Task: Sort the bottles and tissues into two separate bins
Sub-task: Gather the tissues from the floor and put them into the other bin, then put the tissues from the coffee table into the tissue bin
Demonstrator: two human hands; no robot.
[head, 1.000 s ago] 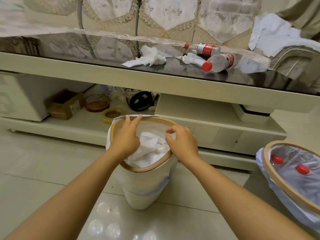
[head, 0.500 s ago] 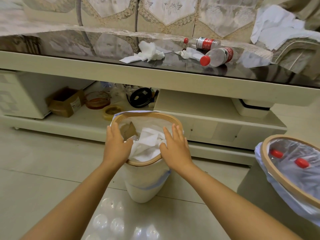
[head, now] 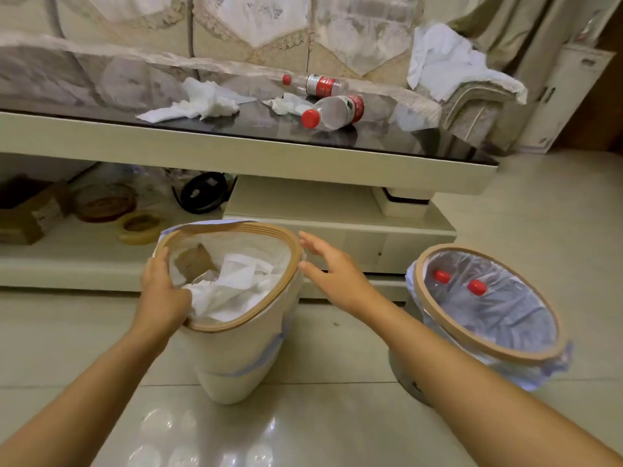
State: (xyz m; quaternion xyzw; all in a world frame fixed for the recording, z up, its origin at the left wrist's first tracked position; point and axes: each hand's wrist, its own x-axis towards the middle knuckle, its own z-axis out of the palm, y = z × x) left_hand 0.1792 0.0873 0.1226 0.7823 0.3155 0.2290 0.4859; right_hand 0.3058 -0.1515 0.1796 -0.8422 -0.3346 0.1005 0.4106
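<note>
The cream tissue bin stands on the floor before me, with crumpled white tissues inside. My left hand grips the left side of its wooden rim, thumb inside. My right hand hovers open beside the right rim, fingers spread. To the right stands the bottle bin, where two red-capped bottles lie in a blue liner. On the dark glass table lie two more bottles, the near one and the far one, plus a large tissue and a small tissue.
A white cloth is draped on the sofa arm behind the table's right end. The table's lower shelf holds a cardboard box, a tape roll and a black round item. Glossy tiled floor surrounds both bins.
Both hands have left the tissues they pressed down on. The left hand moved to the bin's left rim; the right hand lifted off to the right and spread open.
</note>
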